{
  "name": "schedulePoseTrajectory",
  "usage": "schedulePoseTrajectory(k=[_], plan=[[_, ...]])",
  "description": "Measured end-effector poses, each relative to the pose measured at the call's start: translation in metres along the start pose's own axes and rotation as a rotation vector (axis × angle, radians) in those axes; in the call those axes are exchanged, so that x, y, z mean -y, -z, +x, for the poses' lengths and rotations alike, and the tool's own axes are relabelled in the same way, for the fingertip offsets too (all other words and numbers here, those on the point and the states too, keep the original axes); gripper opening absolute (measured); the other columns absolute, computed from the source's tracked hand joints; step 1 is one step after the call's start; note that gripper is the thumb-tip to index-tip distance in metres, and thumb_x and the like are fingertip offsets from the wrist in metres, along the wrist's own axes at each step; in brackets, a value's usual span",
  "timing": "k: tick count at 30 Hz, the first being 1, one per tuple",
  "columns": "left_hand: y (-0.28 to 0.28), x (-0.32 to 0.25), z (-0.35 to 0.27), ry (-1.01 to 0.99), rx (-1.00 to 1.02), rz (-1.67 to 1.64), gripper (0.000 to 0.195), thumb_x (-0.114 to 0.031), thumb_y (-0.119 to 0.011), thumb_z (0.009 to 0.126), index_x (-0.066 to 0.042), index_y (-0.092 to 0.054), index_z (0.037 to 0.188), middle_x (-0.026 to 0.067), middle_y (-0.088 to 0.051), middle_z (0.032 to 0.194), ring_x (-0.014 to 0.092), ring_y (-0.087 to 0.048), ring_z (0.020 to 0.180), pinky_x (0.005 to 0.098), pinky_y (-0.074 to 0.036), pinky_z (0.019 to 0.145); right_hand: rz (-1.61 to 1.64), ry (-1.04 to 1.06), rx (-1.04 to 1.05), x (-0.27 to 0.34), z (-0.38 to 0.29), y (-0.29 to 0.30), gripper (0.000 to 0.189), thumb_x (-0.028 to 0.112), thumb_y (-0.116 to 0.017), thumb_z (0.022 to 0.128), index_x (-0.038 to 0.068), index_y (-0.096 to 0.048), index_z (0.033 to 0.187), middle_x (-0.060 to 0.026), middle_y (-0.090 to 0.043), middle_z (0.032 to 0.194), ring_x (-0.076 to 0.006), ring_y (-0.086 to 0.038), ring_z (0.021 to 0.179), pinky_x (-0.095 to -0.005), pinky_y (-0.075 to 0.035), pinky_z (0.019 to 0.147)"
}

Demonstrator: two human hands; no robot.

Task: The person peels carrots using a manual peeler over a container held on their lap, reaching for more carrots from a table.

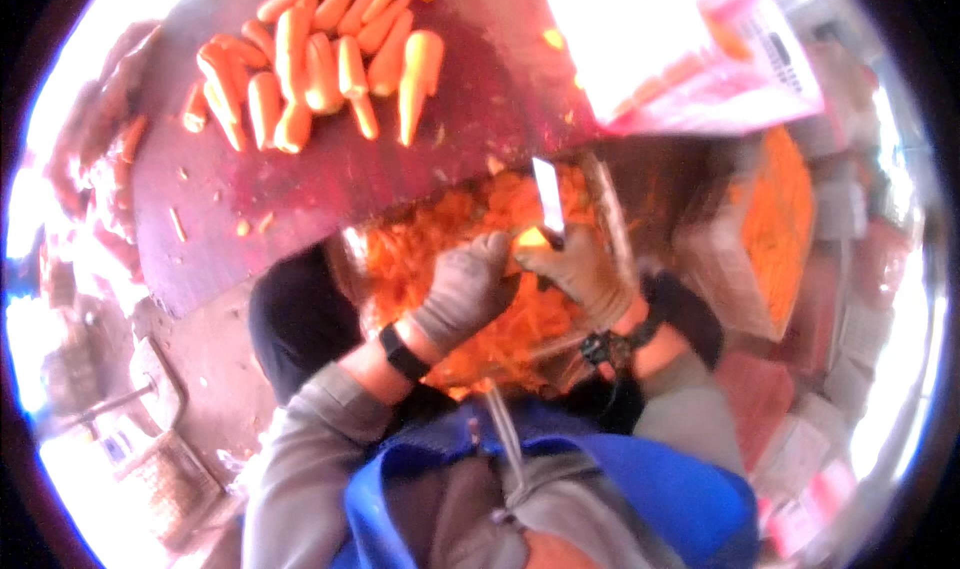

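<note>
My gloved left hand (469, 287) is closed in a fist around a carrot (531, 239), whose pale orange end shows between my two hands. The rest of that carrot is hidden by the fingers. In my gloved right hand (589, 272) is a knife; its short bright blade (549, 194) points up and away from me. The right thumb lies close against the carrot. Both hands are over a crate (616, 212) between my knees, filled with orange carrot peelings (405, 257).
A dark red table (300, 194) spans the far side, with a pile of carrots (322, 73) and small scraps on it. A white and pink printed bag (697, 66) rests at its right. Further right stands a container of orange pieces (780, 231). A long-handled tool (154, 381) is at left.
</note>
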State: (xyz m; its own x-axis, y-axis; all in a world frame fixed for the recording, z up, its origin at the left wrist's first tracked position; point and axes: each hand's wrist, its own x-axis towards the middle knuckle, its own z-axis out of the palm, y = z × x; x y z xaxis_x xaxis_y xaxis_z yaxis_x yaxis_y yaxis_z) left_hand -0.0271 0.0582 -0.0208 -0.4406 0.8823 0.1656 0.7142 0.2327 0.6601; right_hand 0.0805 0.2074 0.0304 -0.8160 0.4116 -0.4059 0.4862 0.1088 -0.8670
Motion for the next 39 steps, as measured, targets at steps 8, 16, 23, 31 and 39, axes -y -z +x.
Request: schedulePoseTrajectory(k=[8, 16, 23, 31, 39], plan=[[0.025, 0.002, 0.004, 0.203, -0.233, -0.29, 0.032, -0.015, -0.07, 0.082, -0.005, -0.058, 0.109, 0.0146, -0.061, 0.077, 0.028, -0.064, 0.068, 0.0366, -0.051, 0.062, -0.42, 0.57, -1.094, 0.145, 0.007, 0.146, 0.028, 0.028, -0.068, 0.09, 0.001, -0.066, 0.095, -0.0011, -0.061, 0.07, -0.0088, -0.05, 0.055, -0.0259, -0.042, 0.051], [0.056, -0.002, 0.013, 0.184, -0.452, -0.404, 0.025, -0.007, -0.067, 0.083, -0.003, -0.06, 0.107, 0.0157, -0.064, 0.081, 0.025, -0.067, 0.073, 0.0348, -0.053, 0.066, -0.642, 0.592, -0.55, 0.1, 0.152, 0.012, 0.046, 0.044, -0.071, 0.083, 0.0, -0.065, 0.092, -0.0237, -0.067, 0.088, -0.034, -0.066, 0.079, -0.0418, -0.05, 0.07], [0.076, 0.015, 0.011, 0.267, -0.543, -0.519, 0.021, -0.003, -0.063, 0.086, 0.0, -0.06, 0.107, 0.0148, -0.066, 0.081, 0.019, -0.065, 0.069, 0.0322, -0.052, 0.064, -0.555, 0.239, -0.534, 0.06, 0.233, -0.11, 0.081, 0.043, -0.076, 0.072, -0.006, -0.044, 0.128, -0.0272, -0.067, 0.093, -0.043, -0.066, 0.089, -0.0476, -0.053, 0.077], [0.074, 0.025, 0.017, 0.189, -0.401, -0.158, 0.054, -0.009, -0.07, 0.076, -0.007, -0.051, 0.126, 0.0195, -0.058, 0.118, 0.033, -0.06, 0.107, 0.046, -0.049, 0.088, 0.354, -0.147, -0.08, 0.075, 0.138, -0.012, 0.033, 0.031, -0.068, 0.083, 0.001, -0.066, 0.098, -0.0047, -0.065, 0.079, -0.0135, -0.058, 0.059, -0.0273, -0.046, 0.05], [0.057, 0.02, 0.015, -0.159, -0.062, 0.077, 0.087, -0.032, -0.083, 0.065, -0.013, -0.041, 0.139, 0.0195, -0.052, 0.13, 0.039, -0.052, 0.118, 0.0561, -0.039, 0.099, 0.73, -0.321, 0.172, 0.039, -0.005, 0.008, 0.024, 0.027, -0.055, 0.094, 0.005, -0.058, 0.101, -0.0097, -0.061, 0.076, -0.0135, -0.051, 0.048, -0.0257, -0.044, 0.043]])
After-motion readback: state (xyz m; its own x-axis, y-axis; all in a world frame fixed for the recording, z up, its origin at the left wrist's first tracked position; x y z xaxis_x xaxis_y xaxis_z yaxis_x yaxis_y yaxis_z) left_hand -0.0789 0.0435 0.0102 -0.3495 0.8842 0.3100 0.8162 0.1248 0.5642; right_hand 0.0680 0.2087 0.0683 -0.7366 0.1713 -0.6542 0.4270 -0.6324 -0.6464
